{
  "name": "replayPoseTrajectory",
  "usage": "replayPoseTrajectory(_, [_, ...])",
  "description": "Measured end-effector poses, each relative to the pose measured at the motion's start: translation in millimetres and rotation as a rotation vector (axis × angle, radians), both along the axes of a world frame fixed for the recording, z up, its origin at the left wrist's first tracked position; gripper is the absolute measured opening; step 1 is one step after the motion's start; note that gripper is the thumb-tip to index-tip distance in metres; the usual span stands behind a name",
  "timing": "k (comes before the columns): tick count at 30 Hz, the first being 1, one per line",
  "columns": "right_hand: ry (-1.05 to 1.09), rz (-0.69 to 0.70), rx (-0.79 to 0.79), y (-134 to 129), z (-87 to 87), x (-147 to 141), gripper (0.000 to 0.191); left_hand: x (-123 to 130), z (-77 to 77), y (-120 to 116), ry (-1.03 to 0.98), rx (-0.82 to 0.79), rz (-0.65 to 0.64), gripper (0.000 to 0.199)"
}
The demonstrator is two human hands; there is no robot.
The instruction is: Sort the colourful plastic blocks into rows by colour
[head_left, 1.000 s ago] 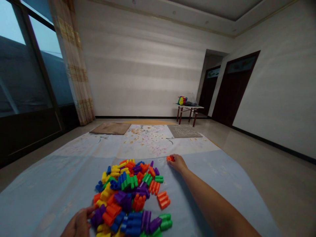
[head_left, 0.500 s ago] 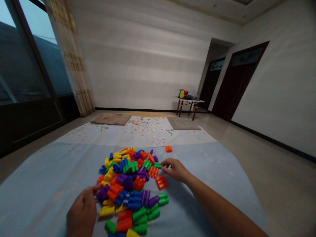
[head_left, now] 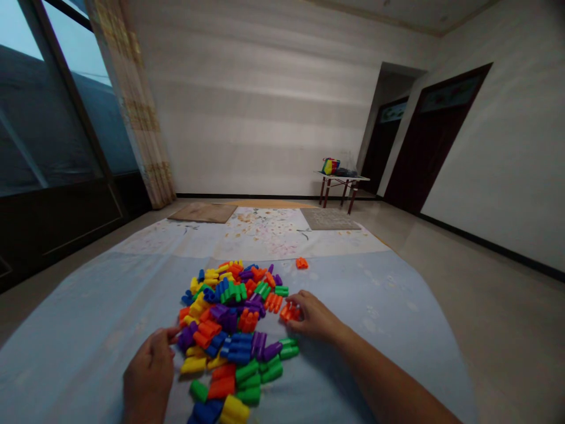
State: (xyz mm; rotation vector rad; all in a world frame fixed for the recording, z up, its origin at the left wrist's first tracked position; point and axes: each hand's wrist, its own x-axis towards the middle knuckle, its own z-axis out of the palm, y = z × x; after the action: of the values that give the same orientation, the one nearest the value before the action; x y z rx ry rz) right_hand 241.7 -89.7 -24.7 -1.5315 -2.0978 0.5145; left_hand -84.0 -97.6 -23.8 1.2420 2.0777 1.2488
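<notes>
R hand (head_left: 316, 318): fingers and thumb set about orange blk. (head_left: 289, 311), just R of block pile (head_left: 238, 348) on blue cloth (head_left: 106, 306). Firmness of grip: can't tell. L hand (head_left: 149, 371): fingertips at purple blk. (head_left: 187, 335), pile's L edge; pinching or merely touching, can't tell. Second orange pc. (head_left: 302, 263) lies apart, far side. Step in hand, as judged: handling orange blk.; L hand prob. steadying pile. Next move calls for secure pinch across blk., w/ adjacent pcs. undisturbed.
</notes>
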Motion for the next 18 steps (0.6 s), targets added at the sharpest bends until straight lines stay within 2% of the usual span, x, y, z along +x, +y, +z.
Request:
replayPoseTrajectory(4, [-0.055,0.017,0.061,6,1.0,13,0.046,-3,-3.3,0,0.017,-0.009,-0.023,0.04])
replayPoseTrajectory(9, [-0.033,-0.015,0.027,11,1.1,21,0.055,-8,-8.5,0,0.032,-0.015,-0.038,0.041])
replayPoseTrajectory(14, [-0.016,-0.027,-0.026,14,0.9,24,0.04,-7,-5.8,-1,0.042,-0.039,-0.028,0.041])
replayPoseTrajectory(18, [0.034,-0.096,0.05,23,-3.9,34,0.038,-6,-3.8,-1,0.042,-0.039,-0.02,0.042])
